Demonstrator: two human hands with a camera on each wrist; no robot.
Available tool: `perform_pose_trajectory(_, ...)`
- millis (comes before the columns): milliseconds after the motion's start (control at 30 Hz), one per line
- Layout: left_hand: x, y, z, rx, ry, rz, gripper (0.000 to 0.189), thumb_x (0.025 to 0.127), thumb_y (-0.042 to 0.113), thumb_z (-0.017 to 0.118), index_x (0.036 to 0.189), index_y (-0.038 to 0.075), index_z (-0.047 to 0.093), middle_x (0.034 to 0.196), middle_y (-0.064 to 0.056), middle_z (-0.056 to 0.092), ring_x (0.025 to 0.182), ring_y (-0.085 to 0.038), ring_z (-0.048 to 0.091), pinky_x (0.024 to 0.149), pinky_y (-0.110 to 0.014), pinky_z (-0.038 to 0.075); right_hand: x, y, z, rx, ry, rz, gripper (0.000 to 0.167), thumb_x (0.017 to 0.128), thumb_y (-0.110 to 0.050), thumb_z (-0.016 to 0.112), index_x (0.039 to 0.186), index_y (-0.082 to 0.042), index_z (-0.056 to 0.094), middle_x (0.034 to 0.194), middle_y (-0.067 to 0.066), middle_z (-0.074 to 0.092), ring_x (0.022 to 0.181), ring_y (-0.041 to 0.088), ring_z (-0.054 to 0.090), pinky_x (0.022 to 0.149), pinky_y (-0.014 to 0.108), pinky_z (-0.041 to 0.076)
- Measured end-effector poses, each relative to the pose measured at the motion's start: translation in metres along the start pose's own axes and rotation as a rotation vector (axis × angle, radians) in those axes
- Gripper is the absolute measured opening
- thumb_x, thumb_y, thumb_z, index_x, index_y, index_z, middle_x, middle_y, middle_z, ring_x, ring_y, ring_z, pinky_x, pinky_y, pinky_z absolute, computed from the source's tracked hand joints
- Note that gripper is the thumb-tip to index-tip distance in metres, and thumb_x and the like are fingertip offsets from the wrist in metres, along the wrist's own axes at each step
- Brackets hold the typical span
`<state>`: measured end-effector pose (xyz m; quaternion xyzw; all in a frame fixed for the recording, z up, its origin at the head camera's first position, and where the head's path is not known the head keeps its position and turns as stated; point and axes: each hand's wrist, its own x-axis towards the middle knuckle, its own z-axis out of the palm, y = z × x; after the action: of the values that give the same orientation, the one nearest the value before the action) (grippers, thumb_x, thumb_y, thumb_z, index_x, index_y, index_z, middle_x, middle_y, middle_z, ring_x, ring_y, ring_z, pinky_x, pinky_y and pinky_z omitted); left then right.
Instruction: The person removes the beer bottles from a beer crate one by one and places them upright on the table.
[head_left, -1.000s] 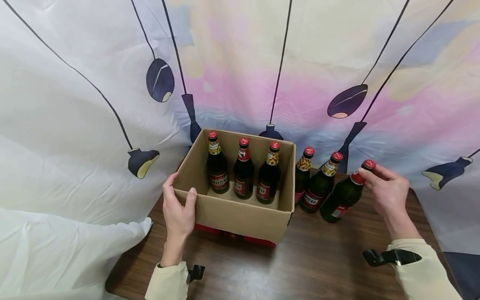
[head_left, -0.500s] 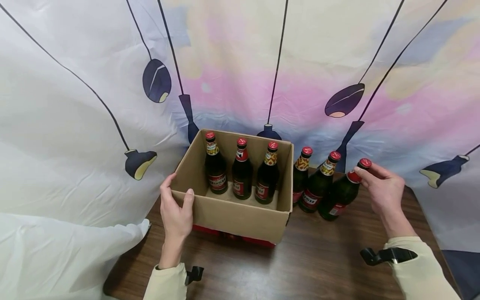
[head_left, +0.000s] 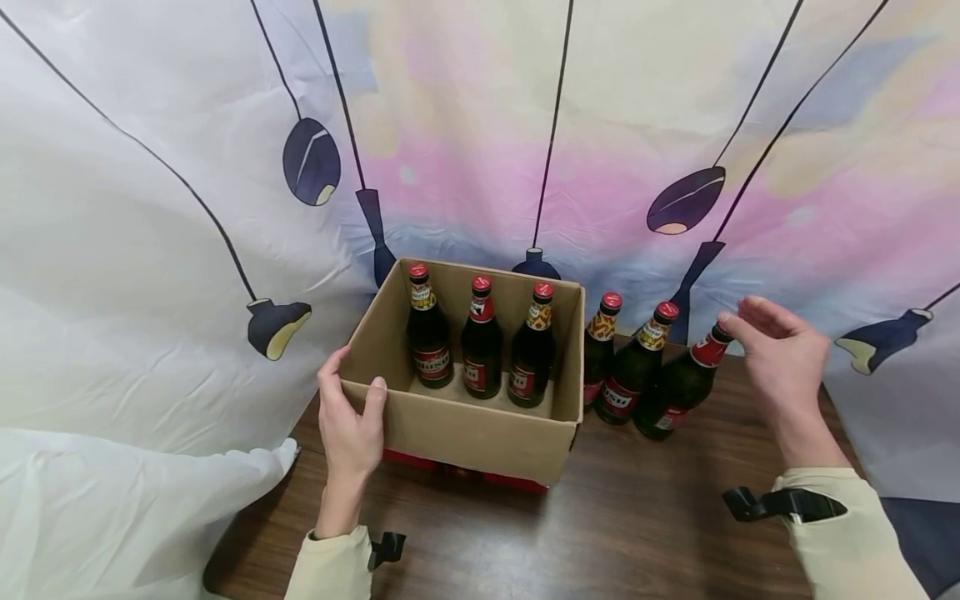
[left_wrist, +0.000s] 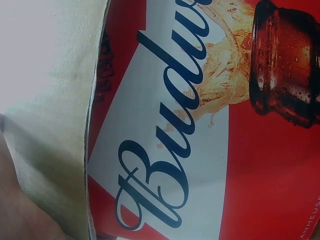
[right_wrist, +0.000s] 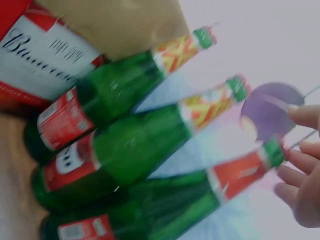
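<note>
In the head view, an open-topped cardboard box (head_left: 480,433) holds three dark beer bottles with red caps, such as the middle bottle (head_left: 482,342). My left hand (head_left: 351,429) grips its near left corner, thumb on the front flap. Red Budweiser print (left_wrist: 165,125) shows beyond the flap edge in the left wrist view. Right of the box stand three more green beer bottles in a row. My right hand (head_left: 787,367) is beside the cap of the rightmost bottle (head_left: 678,387), fingers loosely bent and apart, holding nothing. Its neck label (right_wrist: 237,175) is red.
Everything stands on a brown wooden table (head_left: 615,525). A curtain (head_left: 465,125) printed with hanging lamps rises right behind the box and bottles. White cloth (head_left: 135,500) hangs at the left. The middle bottle (head_left: 633,371) of the row leans close to its neighbours.
My right hand has let go of the rightmost bottle's neck and moved slightly up and right, its fingers spreading. My left hand stays on the box.
</note>
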<state>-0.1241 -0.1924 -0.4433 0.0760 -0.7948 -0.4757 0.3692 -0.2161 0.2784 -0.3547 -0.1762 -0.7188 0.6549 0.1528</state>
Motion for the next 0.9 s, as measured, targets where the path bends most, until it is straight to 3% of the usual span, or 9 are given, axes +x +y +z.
perform_pose_trajectory(100,0.000,0.000,0.001,-0.003,-0.004,0.000,0.061,0.094,0.019,0.062,0.151,0.003,0.046,0.152,-0.018,0.055,0.133,-0.033,0.054,0.110,-0.037,0.036,-0.008,-0.012,0.009,0.035,0.045,-0.091,0.048,0.085,-0.016,0.088,0.132,-0.017,0.076,0.116,-0.011,0.075,0.112,-0.002,0.071,0.092,0.010,0.052)
perform_pose_trajectory(200,0.000,0.000,0.001,-0.005,-0.004,-0.007,0.061,0.094,0.020,0.062,0.151,0.002,0.046,0.152,-0.018,0.054,0.133,-0.034,0.054,0.110,-0.044,0.036,-0.018,-0.022,0.024,0.063,0.000,-0.173,0.044,0.084,-0.013,0.088,0.127,-0.014,0.078,0.111,-0.011,0.078,0.104,-0.002,0.073,0.085,0.009,0.053)
perform_pose_trajectory(300,0.000,0.000,0.000,-0.002,-0.001,-0.012,0.061,0.094,0.020,0.061,0.151,0.002,0.046,0.152,-0.018,0.054,0.135,-0.034,0.053,0.111,-0.046,0.036,-0.027,-0.029,0.045,0.105,-0.084,-0.200,0.040,0.083,-0.011,0.089,0.122,-0.012,0.080,0.103,-0.013,0.079,0.095,-0.002,0.074,0.081,0.009,0.054)
perform_pose_trajectory(433,0.000,0.000,0.000,0.006,0.003,-0.004,0.061,0.094,0.020,0.062,0.151,0.002,0.047,0.152,-0.018,0.054,0.136,-0.033,0.053,0.113,-0.036,0.035,-0.040,-0.032,0.075,0.142,-0.189,-0.163,0.034,0.084,-0.010,0.088,0.117,-0.010,0.080,0.096,-0.013,0.080,0.094,0.001,0.074,0.082,0.012,0.054)
perform_pose_trajectory(533,0.000,0.000,0.000,0.008,0.006,0.000,0.061,0.094,0.020,0.062,0.151,0.003,0.047,0.151,-0.018,0.055,0.135,-0.033,0.054,0.111,-0.031,0.034,-0.050,-0.030,0.099,0.085,-0.251,-0.148,0.034,0.087,-0.013,0.086,0.120,-0.010,0.079,0.100,-0.012,0.080,0.098,0.000,0.073,0.084,0.014,0.054)
perform_pose_trajectory(667,0.000,0.002,0.000,0.006,0.004,-0.008,0.061,0.094,0.019,0.063,0.151,0.003,0.047,0.152,-0.018,0.055,0.134,-0.033,0.054,0.110,-0.033,0.035,-0.059,-0.028,0.129,0.005,-0.313,-0.146,0.039,0.091,-0.017,0.083,0.128,-0.006,0.076,0.119,0.003,0.080,0.103,0.001,0.072,0.090,0.017,0.054)
perform_pose_trajectory(800,-0.001,0.003,0.000,0.008,0.001,-0.020,0.061,0.094,0.019,0.063,0.151,0.004,0.047,0.152,-0.017,0.054,0.135,-0.032,0.053,0.111,-0.038,0.035,-0.064,-0.027,0.153,0.031,-0.362,-0.089,0.043,0.092,-0.012,0.081,0.133,-0.003,0.072,0.134,0.016,0.073,0.116,0.011,0.071,0.101,0.025,0.054)
perform_pose_trajectory(900,-0.001,0.003,-0.001,0.010,0.000,-0.025,0.061,0.094,0.019,0.062,0.151,0.003,0.046,0.152,-0.017,0.054,0.135,-0.032,0.053,0.111,-0.041,0.035,-0.067,-0.028,0.166,0.047,-0.377,-0.044,0.048,0.092,-0.010,0.080,0.138,-0.003,0.068,0.139,0.017,0.070,0.128,0.020,0.067,0.109,0.034,0.052)
